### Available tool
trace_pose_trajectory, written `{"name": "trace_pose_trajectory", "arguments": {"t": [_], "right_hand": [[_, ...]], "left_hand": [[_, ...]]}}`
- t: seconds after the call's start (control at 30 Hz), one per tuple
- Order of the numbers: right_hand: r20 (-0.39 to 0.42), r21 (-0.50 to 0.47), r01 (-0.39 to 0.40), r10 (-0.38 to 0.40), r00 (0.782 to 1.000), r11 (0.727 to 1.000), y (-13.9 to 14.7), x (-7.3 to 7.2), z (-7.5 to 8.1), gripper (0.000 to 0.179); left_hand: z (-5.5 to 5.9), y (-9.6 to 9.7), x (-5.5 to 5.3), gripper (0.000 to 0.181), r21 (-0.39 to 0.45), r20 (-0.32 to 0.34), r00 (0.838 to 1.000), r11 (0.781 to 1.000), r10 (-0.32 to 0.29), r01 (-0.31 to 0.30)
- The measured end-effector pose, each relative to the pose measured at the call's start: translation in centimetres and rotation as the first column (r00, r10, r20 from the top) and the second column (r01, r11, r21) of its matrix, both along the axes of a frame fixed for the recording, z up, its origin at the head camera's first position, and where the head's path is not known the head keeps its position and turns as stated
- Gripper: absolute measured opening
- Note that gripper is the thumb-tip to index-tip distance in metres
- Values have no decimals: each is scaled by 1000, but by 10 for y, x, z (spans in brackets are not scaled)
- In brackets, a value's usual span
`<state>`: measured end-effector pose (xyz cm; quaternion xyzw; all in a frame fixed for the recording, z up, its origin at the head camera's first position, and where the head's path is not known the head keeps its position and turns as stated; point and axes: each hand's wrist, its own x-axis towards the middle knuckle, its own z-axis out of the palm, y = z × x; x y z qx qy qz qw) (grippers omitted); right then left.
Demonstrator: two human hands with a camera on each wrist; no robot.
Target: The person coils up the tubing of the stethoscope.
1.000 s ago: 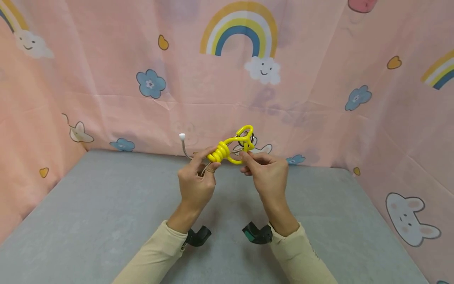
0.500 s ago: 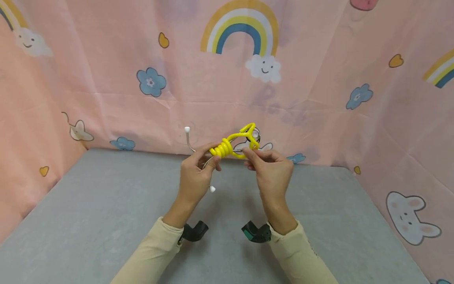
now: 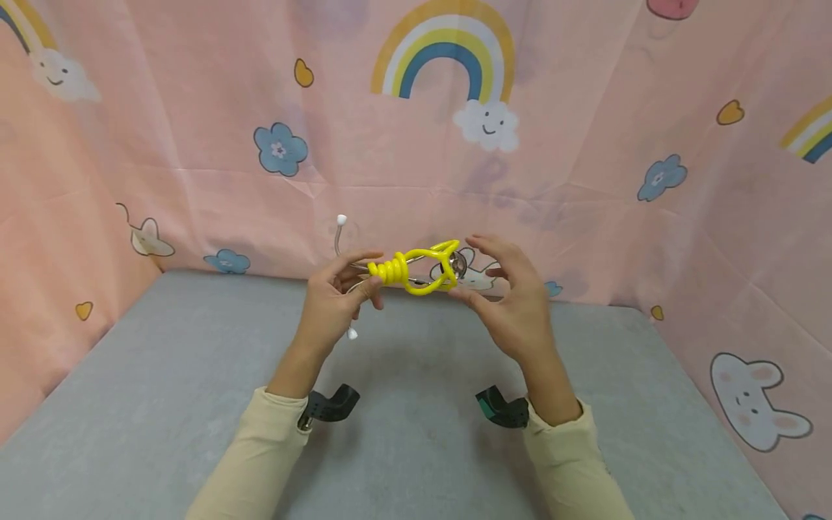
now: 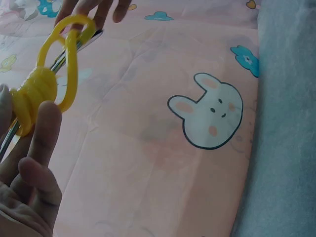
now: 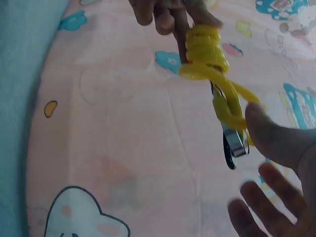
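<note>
A stethoscope [image 3: 390,271] with yellow tubing is held up above the table, its tube wound in several turns round the metal stems. The left hand [image 3: 333,297] pinches it at the coiled end, thumb below and fingers above. White eartips [image 3: 341,219] stick out past that hand, one up and one down. At the other end, the metal chestpiece [image 3: 458,264] sits by the yellow loops [image 5: 232,106]. The right hand [image 3: 518,303] is spread around this end, its thumb at the loop; in the right wrist view its other fingers [image 5: 264,202] stand apart from the tubing.
A grey table [image 3: 416,433] lies below the hands. Pink printed cloth [image 3: 214,144] hangs behind and at both sides. Black wrist cameras [image 3: 334,403] sit on both wrists.
The right hand has let go of its pinch near the loops and spread its fingers, moving right. The left hand has shifted left with the stethoscope, which now lies more level.
</note>
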<state>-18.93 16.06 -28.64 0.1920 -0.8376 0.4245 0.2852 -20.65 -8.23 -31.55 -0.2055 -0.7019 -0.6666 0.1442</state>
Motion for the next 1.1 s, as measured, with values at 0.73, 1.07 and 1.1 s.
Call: {"name": "trace_pose_trajectory", "arguments": {"t": [0.73,1.07,1.1], "right_hand": [[63,60,-144,140,988,988,5,-5,-10,64],[108,3,-146,144,984,989,6,-9,-12,63],[110,0,-149,148,983,989,6,-9,-12,63]], "left_hand": [[-1,-13,-5,34,-151,107,991,984,-84,100],[-2,-17,-6,39,-209,99,995,978,12,9],[-2,-16,-6,38,-220,90,995,975,31,-11]]}}
